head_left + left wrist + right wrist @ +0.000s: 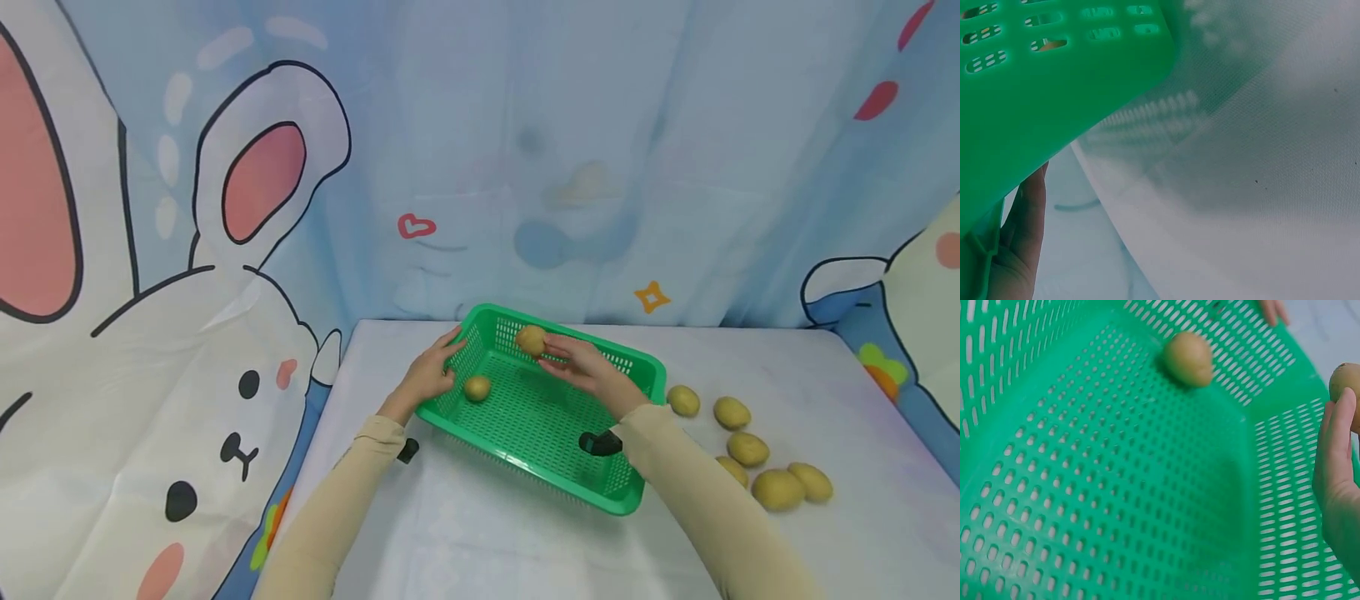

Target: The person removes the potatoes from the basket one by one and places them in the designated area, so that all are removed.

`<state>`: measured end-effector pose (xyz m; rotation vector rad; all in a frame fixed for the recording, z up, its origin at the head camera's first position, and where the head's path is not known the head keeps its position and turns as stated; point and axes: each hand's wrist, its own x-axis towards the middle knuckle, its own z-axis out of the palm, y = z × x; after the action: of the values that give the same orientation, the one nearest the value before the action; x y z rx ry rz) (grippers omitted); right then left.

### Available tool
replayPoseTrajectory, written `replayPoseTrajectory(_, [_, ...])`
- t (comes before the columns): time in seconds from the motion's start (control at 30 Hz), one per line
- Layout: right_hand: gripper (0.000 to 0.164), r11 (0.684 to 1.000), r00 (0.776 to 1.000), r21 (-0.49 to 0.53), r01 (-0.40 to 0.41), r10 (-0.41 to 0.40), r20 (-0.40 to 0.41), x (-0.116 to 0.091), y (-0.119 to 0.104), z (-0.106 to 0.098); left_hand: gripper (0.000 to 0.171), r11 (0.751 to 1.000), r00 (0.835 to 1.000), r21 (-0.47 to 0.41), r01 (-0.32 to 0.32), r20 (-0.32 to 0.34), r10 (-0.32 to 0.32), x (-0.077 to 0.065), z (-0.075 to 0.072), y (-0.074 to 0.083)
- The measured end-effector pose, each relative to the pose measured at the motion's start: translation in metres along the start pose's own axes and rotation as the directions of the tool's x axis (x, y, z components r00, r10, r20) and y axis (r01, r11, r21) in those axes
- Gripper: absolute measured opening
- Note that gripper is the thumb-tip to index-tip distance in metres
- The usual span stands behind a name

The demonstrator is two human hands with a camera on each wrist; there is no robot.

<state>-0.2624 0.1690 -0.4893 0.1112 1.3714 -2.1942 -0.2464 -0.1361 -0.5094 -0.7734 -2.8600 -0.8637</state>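
Observation:
A green perforated plastic basket [551,417] sits slantwise on the table. My left hand [427,375] grips its left rim; in the left wrist view part of that hand [1019,244] shows beside the green wall. Over the basket's far side, my right hand [577,362] holds a potato [531,340] between thumb and fingers. The right wrist view shows this held potato [1346,387] at the right edge, partly cut off. Another potato [477,387] lies on the basket floor near the left wall.
Several loose potatoes [747,448] lie on the white tabletop [480,550] right of the basket, one partly hidden by the right sleeve [705,500]. Behind the table hangs a blue printed curtain [480,167]. Black devices [600,443] show at both wrists.

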Motion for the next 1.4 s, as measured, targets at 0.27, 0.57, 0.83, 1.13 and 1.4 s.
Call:
replayPoseTrajectory(0.27, [0.029, 0.999, 0.999, -0.038, 0.027, -0.025, 0.043, -0.03, -0.019, -0.018, 0.064, 1.0, 1.0, 0.014, -0.013, -0.003, 0.013, 0.007, -0.001, 0.003])
replayPoseTrajectory(0.57, [0.028, 0.994, 1.0, -0.11, 0.006, -0.008, -0.013, -0.067, -0.023, -0.041, 0.064, 0.999, 1.0, 0.024, 0.023, 0.015, -0.023, 0.006, -0.005, 0.004])
replayPoseTrajectory(0.83, [0.016, 1.0, 0.999, -0.003, 0.027, -0.027, -0.025, -0.115, -0.027, -0.067, 0.066, 1.0, 1.0, 0.002, 0.019, 0.009, -0.019, 0.003, -0.003, 0.004])
replayPoseTrajectory(1.13, [0.027, 0.987, 1.0, 0.158, 0.016, -0.013, -0.02, -0.176, -0.014, -0.112, 0.066, 1.0, 1.0, -0.022, 0.019, 0.013, -0.019, 0.0, -0.002, 0.006])
replayPoseTrajectory(1.4, [0.026, 0.967, 0.992, 0.255, -0.013, 0.045, -0.121, -0.221, 0.015, -0.154, 0.066, 1.0, 1.0, -0.01, 0.005, 0.003, -0.005, -0.002, -0.002, 0.004])
